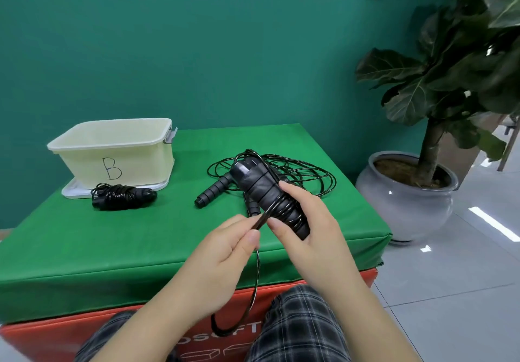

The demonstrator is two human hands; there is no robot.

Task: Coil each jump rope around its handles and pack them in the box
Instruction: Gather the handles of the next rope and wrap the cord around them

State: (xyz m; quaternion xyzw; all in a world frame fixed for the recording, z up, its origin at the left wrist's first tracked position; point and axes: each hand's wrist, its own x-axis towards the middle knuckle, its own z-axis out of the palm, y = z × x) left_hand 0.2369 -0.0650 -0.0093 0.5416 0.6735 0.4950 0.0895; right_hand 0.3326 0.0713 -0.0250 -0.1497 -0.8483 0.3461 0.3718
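At table centre, our right hand (306, 218) grips the paired handles (270, 195) while our left hand (225, 246) pinches the rope (254, 283) at 7 o'clock; the thin cord looks springy and slick, so we judge constant tension necessary.
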